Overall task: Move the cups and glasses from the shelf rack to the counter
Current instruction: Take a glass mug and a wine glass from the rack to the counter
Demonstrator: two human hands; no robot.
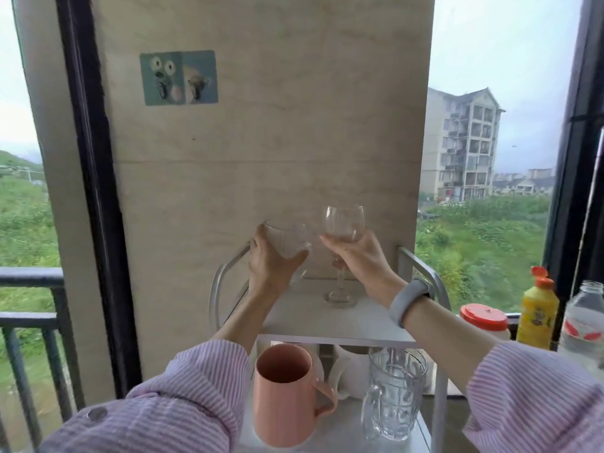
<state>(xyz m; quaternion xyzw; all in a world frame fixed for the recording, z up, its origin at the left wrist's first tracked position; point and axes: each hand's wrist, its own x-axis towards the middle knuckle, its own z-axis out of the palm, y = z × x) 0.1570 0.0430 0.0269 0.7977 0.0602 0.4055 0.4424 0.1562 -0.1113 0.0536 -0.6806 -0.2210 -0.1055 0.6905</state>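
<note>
Left hand [268, 263] grip wraps a rounded clear tumbler [287, 243] — right hand [356, 253] grip cups a stemmed wine glass [341, 230].

A home balcony nook: shelf rack [327, 325] of drinkware, railing [29, 276], apartment block [464, 145] outside.

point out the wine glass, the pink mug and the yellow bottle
wine glass [343, 223], head view, on its clear bowl
pink mug [281, 400], head view, on its outer wall
yellow bottle [539, 317], head view, on its labelled body
</note>
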